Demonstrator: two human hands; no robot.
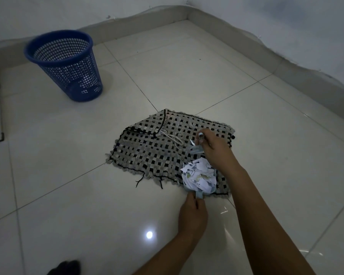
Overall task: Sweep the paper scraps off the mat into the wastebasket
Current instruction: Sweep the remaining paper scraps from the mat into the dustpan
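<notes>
You're most of the way through the sweeping part imo. The paper scraps [199, 175] are piled up in a small light-blue dustpan [199, 192] sitting on the near right corner of the woven mat [157, 151], and the rest of the mat looks pretty much clear, tho it's dim so tiny bits could be hiding in the weave. One or two stray pieces seem to sit right by the brush head. What's left: finish that last flick, then lift the pan and carry it to the blue wastebasket [65, 64], which stands well apart, up at the far left by the wall. Looks empty from here, so nothing's been dumped yet afaict.

Hands: your left hand [193, 215] is low on the tile, closed around the dustpan's handle at the mat's near edge, holding it steady. Your right hand [213, 147] reaches across above the pan, knuckles up, fingers wrapped on a small brush [196, 148] w/ the bristle end pointing down at the mat, just beyond the pile. Both forearms come in from the bottom right, right one crossing over.
</notes>
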